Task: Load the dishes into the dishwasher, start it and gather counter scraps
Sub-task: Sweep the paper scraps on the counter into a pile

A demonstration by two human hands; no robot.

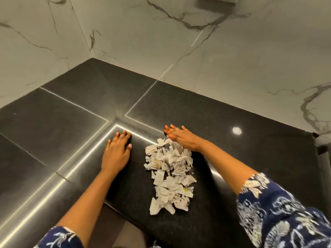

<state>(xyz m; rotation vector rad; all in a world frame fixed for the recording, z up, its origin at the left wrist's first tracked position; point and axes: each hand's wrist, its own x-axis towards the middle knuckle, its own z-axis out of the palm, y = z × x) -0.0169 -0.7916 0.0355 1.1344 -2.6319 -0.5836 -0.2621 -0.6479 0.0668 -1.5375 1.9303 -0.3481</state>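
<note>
One pile of paper scraps (170, 174) (too many to count), two hands, one counter (250, 133).

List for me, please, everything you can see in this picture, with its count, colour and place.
paper scraps: one heap, off-white, on the counter between the hands.
counter: one, glossy black, lower picture.
wall: two faces, white with grey veins, behind the counter.
light spot: one, white, on the counter right of the heap.
sleeves: two, navy with white print, bottom corners.
left hand: one, flat on the counter left of the heap.
right hand: one, fingers straight, at the heap's far end.
</note>
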